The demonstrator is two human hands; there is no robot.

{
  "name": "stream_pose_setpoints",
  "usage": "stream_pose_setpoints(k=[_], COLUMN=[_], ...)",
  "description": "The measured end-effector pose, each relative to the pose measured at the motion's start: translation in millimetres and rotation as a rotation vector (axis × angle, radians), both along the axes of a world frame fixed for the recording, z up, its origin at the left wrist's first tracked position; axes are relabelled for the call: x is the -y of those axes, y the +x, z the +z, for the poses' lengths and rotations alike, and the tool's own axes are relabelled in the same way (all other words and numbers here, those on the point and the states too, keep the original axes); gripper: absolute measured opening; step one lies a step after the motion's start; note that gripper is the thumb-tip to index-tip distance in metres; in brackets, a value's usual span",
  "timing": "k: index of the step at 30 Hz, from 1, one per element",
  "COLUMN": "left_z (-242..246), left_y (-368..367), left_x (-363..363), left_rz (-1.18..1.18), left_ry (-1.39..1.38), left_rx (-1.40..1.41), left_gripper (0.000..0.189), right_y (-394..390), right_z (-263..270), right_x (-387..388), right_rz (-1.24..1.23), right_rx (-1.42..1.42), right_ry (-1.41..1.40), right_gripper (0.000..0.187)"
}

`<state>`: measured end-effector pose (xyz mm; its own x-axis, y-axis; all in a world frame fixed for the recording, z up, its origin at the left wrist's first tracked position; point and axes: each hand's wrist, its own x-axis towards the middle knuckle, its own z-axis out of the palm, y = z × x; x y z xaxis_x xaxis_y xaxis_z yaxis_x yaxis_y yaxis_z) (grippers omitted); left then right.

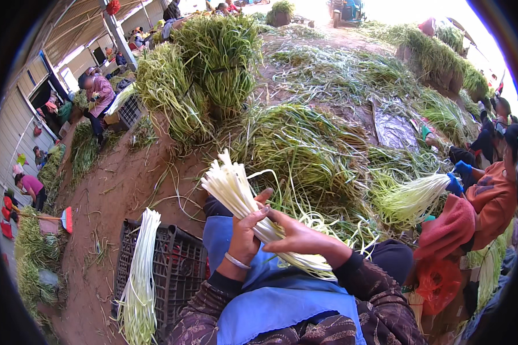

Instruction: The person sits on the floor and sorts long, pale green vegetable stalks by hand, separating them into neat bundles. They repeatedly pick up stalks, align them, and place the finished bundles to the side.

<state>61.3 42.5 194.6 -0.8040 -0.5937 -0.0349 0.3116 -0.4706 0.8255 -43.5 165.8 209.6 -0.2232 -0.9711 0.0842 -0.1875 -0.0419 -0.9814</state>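
A bundle of long pale stalks with yellow-green leaves, perhaps garlic chives [231,185], lies slantwise over my lap, white ends up and to the left. My left hand [246,237], with a bangle at the wrist, is closed around its middle. My right hand [300,235] lies against the bundle a little lower, thumb and fingers apart; whether it grips cannot be told. A blue apron [285,306] covers my lap. To my left, another bundle of pale stalks [140,267] rests on a black plastic crate [181,263].
A loose heap of green stalks [302,151] lies before me, with tied sheaves [224,64] behind it. Close on my right a person in blue gloves [492,194] holds pale stalks [414,194]. A red plastic bag [438,284] is at lower right. Other people work at left.
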Motion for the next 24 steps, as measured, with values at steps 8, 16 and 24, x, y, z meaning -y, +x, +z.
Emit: stream_pose_setpoints(k=[8,16,24], left_z=[-19,-25,-33], left_y=[1,-2,2], left_x=[27,36,43], left_rz=[-0.366,-0.468,-0.468], left_ry=[0.17,0.214,0.288], left_rx=[-0.127,-0.139,-0.119], left_gripper=[0.019,0.028,0.03], right_y=[-64,-84,-260], right_z=[27,21,60], right_x=[34,121,90], right_rz=[-0.284,-0.147,-0.715], right_rx=[-0.265,0.15,0.225], right_ry=[-0.131,0.077,-0.161], right_gripper=[0.067,0.022,0.014])
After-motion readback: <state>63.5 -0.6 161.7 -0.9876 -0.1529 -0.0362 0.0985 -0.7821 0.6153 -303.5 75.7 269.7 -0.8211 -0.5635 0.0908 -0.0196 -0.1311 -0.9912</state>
